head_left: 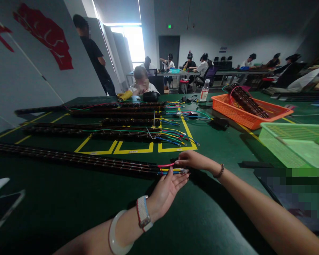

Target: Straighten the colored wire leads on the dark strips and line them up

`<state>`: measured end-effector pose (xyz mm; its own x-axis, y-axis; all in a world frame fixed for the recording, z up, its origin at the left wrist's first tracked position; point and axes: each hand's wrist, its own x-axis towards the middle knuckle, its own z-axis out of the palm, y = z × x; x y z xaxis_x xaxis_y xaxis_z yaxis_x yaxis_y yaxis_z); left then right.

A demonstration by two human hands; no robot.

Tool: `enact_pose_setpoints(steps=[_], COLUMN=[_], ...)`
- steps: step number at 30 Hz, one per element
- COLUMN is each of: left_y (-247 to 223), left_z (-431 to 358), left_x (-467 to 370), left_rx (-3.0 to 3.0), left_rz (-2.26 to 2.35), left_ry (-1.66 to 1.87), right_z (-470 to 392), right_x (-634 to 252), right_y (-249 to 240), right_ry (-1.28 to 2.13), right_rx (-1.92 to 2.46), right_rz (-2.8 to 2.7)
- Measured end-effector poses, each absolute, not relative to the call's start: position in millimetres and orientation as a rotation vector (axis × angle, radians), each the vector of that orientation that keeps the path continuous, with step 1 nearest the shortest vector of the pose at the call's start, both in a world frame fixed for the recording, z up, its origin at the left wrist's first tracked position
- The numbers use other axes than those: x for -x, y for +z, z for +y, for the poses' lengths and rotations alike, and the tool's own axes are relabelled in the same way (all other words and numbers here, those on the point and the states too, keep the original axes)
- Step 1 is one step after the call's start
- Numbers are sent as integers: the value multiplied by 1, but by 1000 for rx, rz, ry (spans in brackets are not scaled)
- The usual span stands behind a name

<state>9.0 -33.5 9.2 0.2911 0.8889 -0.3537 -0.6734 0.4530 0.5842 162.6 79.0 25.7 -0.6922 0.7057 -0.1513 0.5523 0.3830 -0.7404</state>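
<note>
A long dark cable harness (pixel 103 161) lies across the green table, with red, yellow and blue wires coming out of its right end. My right hand (pixel 192 160) pinches the tip of the red wire (pixel 164 165) between thumb and fingers. My left hand (pixel 166 193) is open beside the same end, palm turned up and fingers stretched out. The yellow and blue wires (pixel 172 171) reach across behind its thumb, their bare metal lugs (pixel 184 171) at its fingertips. Whether these wires rest on the fingers is hard to tell.
Several more harnesses (pixel 117 132) with coloured leads lie beyond, over yellow tape outlines (pixel 178 150). An orange basket (pixel 241 115) holding a dark bundle and a green basket (pixel 279 145) stand right. A bottle (pixel 205 90) stands behind. A person (pixel 149 86) sits across the table.
</note>
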Motion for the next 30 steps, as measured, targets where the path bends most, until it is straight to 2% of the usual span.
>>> enact_pose_setpoints(steps=[8,15,21,26,30], left_y=[10,9,7,6,9], left_z=[-33,-27,-24,-24,-25], left_x=[-9,-8,-5,-6,-6], left_rx=[-375,-358,-366,-358,-370], left_rz=[699,679,678,683,704], left_ry=[1048,1019,994,984,974], right_z=[90,98,85,61,47], right_x=[-148,-138,-150,-168,-178], right_y=[1,-11,-10,1,7], right_ry=[1249,1062,1065,827,597], right_rx=[1046,1067,1099,1150,937], right_rz=[-1932,-1792,-1945,-1992,-2276])
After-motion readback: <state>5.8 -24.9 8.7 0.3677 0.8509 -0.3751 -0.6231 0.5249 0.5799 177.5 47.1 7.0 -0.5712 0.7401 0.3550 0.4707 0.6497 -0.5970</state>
